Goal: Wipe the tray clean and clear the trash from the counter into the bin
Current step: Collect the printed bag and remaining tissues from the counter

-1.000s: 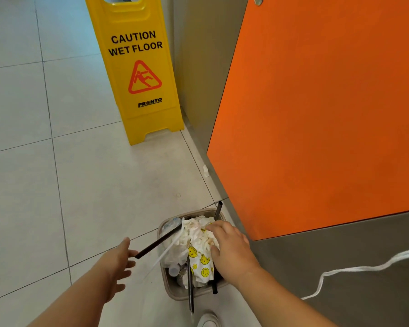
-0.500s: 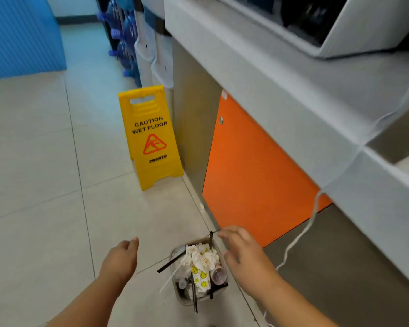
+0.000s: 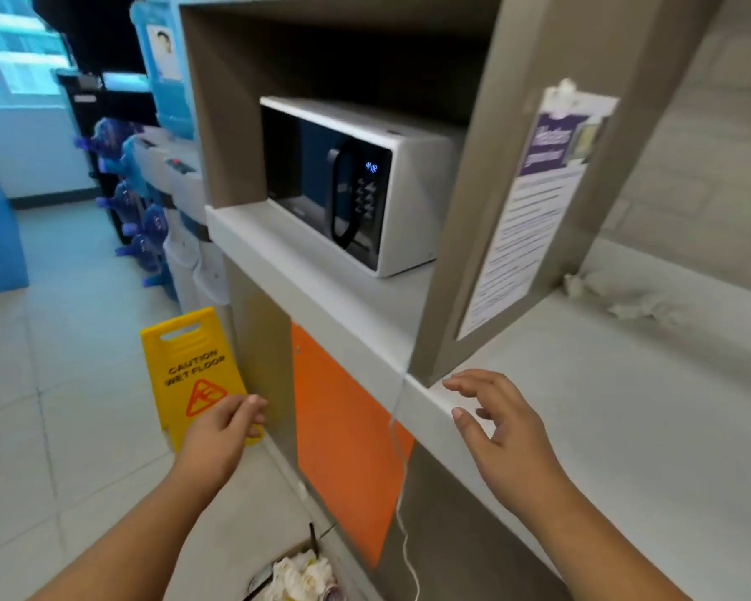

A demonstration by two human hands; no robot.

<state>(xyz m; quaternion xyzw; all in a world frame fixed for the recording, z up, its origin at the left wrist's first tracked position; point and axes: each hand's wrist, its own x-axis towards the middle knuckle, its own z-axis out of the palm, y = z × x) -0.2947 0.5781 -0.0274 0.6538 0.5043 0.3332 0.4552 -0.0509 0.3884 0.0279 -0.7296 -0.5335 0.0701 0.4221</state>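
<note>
The bin (image 3: 274,570) sits on the floor at the bottom edge, stuffed with crumpled white paper and straws. My left hand (image 3: 222,431) hovers above the floor in front of the yellow sign, fingers relaxed and holding nothing. My right hand (image 3: 499,422) floats over the front edge of the white counter (image 3: 603,409) with fingers spread and nothing in it. Crumpled tissue trash (image 3: 621,299) lies at the back of the counter by the wall. No tray is in view.
A white microwave (image 3: 352,184) stands in a grey niche at counter height. A paper notice (image 3: 534,201) is taped to the niche's side. A white cord (image 3: 402,492) hangs past the orange cabinet door (image 3: 343,444). A yellow wet-floor sign (image 3: 191,370) stands on the tiles.
The view has risen from the bin to the counter. My right hand has lifted off the trash in the bin to counter height; my left hand has risen too.
</note>
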